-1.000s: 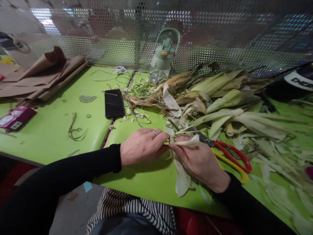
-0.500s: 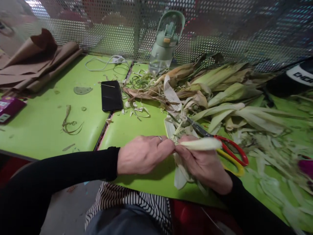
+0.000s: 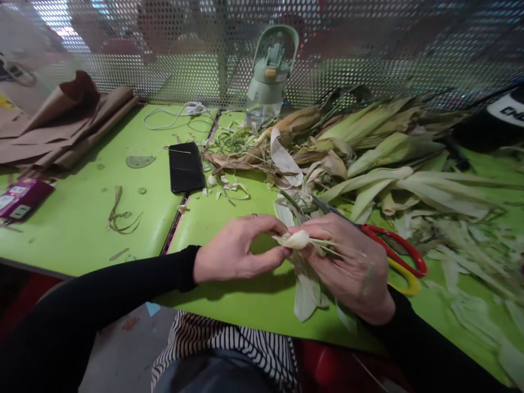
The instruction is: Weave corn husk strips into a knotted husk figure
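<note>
Over the front edge of the green table, my right hand point(image 3: 354, 267) pinches a small pale corn husk piece point(image 3: 298, 240), bundled at one end, with thin strands trailing over the fingers. My left hand point(image 3: 241, 248) comes in from the left, thumb and index fingertip closed on the tip of that piece. Beneath the hands lie loose husk strips point(image 3: 305, 305). Scissors point(image 3: 395, 248) with one red and one yellow handle loop lie beside my right hand, their blades partly hidden behind it.
A heap of corn husks point(image 3: 380, 147) spreads across the right side. Behind it stand a green water bottle point(image 3: 268, 82) and a perforated metal screen point(image 3: 184, 49). A black phone point(image 3: 186, 168), a white cable point(image 3: 167, 123), brown paper point(image 3: 77, 125) and a purple box point(image 3: 27, 197) are left.
The husk piece, earlier a longer strip pointing right across my right hand, is now bundled with thin strands trailing. My left fingers have spread from a tight curl into a rounder pinch.
</note>
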`<state>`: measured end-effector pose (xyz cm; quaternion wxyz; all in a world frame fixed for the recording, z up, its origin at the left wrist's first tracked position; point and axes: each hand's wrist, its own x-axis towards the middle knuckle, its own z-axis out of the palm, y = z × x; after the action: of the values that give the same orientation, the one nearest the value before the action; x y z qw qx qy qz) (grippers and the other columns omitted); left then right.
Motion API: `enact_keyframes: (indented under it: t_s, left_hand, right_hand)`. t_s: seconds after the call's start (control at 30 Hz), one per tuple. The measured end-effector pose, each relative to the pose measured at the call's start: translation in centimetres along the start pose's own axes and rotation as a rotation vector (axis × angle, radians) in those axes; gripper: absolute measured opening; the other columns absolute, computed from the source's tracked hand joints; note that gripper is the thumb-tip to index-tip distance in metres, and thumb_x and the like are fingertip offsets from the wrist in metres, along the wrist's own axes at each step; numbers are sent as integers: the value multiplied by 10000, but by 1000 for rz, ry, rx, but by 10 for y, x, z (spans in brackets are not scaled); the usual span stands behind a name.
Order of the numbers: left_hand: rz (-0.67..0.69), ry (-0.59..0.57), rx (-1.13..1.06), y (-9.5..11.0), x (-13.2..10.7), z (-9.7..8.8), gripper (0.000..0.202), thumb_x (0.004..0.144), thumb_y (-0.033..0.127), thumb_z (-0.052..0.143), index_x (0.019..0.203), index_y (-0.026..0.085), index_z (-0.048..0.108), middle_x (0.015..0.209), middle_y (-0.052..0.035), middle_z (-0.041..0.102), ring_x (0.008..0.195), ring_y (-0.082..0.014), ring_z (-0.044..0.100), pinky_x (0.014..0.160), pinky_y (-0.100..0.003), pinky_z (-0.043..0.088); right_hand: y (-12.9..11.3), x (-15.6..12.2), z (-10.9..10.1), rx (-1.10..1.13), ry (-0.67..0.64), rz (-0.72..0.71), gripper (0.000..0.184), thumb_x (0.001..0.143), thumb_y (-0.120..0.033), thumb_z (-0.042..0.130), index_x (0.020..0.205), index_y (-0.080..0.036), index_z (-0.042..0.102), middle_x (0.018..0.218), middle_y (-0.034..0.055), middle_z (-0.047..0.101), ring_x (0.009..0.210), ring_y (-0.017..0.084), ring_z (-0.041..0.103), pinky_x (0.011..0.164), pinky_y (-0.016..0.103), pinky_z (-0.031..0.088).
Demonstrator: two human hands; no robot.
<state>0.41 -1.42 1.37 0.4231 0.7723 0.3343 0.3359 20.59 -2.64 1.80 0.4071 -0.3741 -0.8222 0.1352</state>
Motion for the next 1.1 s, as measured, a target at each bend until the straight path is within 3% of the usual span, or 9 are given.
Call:
enact_keyframes:
  t_s: [0.1,0.17,0.3,0.47,0.67,0.83,0.97,1.1]
  left_hand:
    - [25,1,100,-2,0,1,178,934,268,498,892,148,623,786,-31,645,695,-132,545,688,-266,452]
    - [-16,-38,73,-4,1,1,240,970,312,455,871,152,602,767,-26,620,687,-129,532,675,-265,446]
    - [-88,12,-226,-11,4,3,154,940,314,552,960,162,549,913,-42,630,850,-139,589,768,-261,481]
    - [-181,76,-488,-11,6,4,208,845,277,697,882,169,523,851,-4,572,753,-89,557,698,-212,471]
    - [-272,13,-759,-2,2,0,242,815,262,760,832,174,536,755,14,625,736,-102,648,690,-228,507]
    - [-310,-32,-855,0,-2,2,231,797,237,778,794,161,560,799,3,688,761,-114,695,731,-251,528]
    - [-347,-37,-842,-5,0,5,242,796,254,782,792,161,559,759,9,685,677,-88,643,635,-214,473]
    - [-388,82,-842,-13,5,6,232,859,294,720,993,188,562,754,24,677,629,-79,590,623,-217,458]
  right_hand:
    - [-3,3,-1,12,-4,104,28,904,-297,653,899,-296,681,837,28,720,759,223,677,681,392,544]
    - [-2,4,-1,65,-23,244,99,905,-376,649,863,-290,675,805,28,704,726,219,665,658,390,546]
    - [0,6,-1,139,-30,434,220,901,-481,623,828,-275,651,780,34,687,688,216,645,652,394,542]
    - [-3,8,-5,170,-90,470,260,861,-516,660,824,-258,654,775,34,675,669,195,612,577,343,497]
    - [3,9,-1,662,-169,761,323,831,-545,688,776,-236,611,608,-43,528,519,108,470,457,249,372]
    - [5,7,10,1023,-250,921,410,710,-538,800,749,-223,541,661,-37,586,551,96,512,488,226,404]
    - [8,7,18,1057,-253,988,387,731,-511,784,780,-226,527,678,-44,573,562,91,521,503,218,423]
    - [18,8,17,915,-104,905,347,864,-588,603,883,-247,547,711,-29,581,556,113,506,462,236,403]
